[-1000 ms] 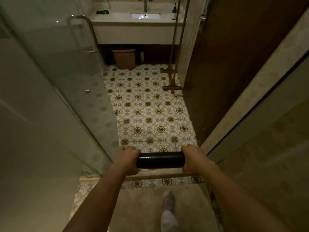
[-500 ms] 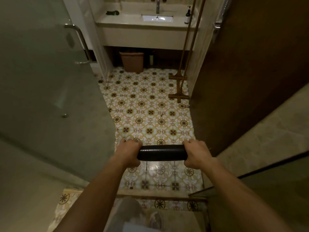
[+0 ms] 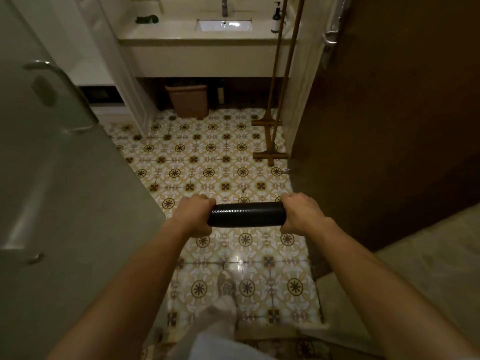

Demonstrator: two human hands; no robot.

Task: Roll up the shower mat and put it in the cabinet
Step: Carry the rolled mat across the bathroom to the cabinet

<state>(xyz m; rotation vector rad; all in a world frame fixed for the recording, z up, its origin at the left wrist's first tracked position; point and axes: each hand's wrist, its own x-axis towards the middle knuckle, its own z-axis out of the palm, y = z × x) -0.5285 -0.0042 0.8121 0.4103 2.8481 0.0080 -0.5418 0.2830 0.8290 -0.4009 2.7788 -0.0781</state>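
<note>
The shower mat [image 3: 246,214] is a tight black roll, held level in front of me above the patterned tile floor [image 3: 207,157]. My left hand [image 3: 193,216] grips its left end and my right hand [image 3: 302,213] grips its right end. Both ends of the roll are hidden inside my fists. The vanity cabinet [image 3: 207,58] with a sink stands at the far end of the bathroom; its lower part is dark and open.
A glass shower door [image 3: 65,165] with a metal handle stands on my left. A brown wooden door [image 3: 389,113] is on my right. A brown bin [image 3: 188,100] sits under the vanity. A wooden rack [image 3: 272,100] leans at the right. My foot [image 3: 226,284] is on the tiles.
I have stepped out of the shower onto the tiles, so the vanity is nearer. Both hands keep the same grip on the rolled mat.
</note>
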